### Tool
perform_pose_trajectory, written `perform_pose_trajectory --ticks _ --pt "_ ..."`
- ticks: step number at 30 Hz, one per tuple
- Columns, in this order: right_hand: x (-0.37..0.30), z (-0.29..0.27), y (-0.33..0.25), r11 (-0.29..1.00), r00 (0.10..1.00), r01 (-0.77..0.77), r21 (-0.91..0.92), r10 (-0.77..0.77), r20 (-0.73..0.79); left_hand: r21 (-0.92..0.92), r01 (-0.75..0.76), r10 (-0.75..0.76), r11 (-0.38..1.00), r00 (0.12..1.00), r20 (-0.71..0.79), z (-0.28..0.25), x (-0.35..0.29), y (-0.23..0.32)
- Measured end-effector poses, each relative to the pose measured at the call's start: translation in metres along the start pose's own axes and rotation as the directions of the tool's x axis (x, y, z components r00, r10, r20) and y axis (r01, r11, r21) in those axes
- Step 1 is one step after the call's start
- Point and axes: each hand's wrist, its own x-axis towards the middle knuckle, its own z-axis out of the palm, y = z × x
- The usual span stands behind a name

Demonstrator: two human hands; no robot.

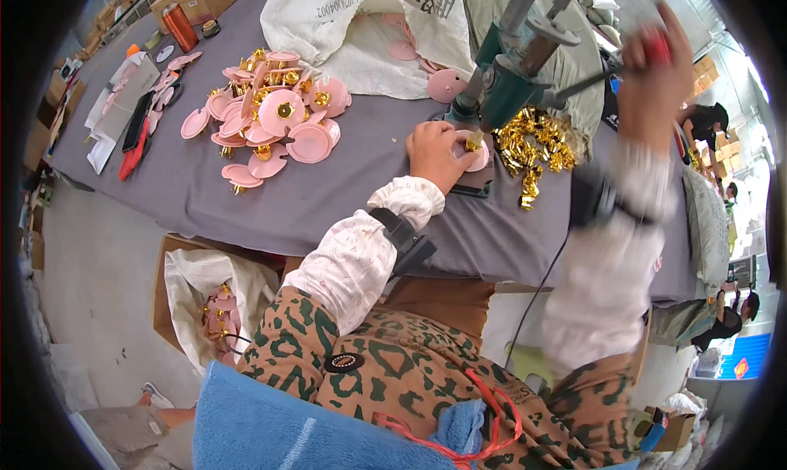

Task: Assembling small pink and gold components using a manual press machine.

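Observation:
At the base of a green hand press (510, 93), my left hand (436, 157) pinches the edge of a pink plastic disc (477, 160) with a gold foil piece at its middle. The disc lies beneath the press's ram. Raised at the right, my right hand (652, 81) is smeared by motion and wraps round the red knob (658, 49) at the end of the press lever (579, 86). Crinkled gold foil pieces (533, 150) are heaped right of the press. To the left spreads a pile of pink discs (310, 142), many with gold foil attached.
An open white woven sack (361, 56) with more pink discs lies at the back. Below the table's left front stands a lined carton (168, 306) holding pink and gold pieces. An orange-brown bottle (179, 27), a phone (137, 122) and red-handled scissors (134, 157) are at far left.

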Motion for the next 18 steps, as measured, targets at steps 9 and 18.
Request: perform_pose_trajectory --ticks 9,18 --pt "-0.203 -0.040 -0.027 0.973 0.983 -0.028 -0.229 0.069 0.172 -0.144 -0.135 0.137 0.980 0.991 0.006 -0.003 0.002 0.001" --pt "0.075 0.007 0.031 0.913 0.917 -0.380 0.149 0.392 -0.066 -0.198 -0.068 0.064 0.978 0.998 -0.023 -0.013 0.002 -0.003"
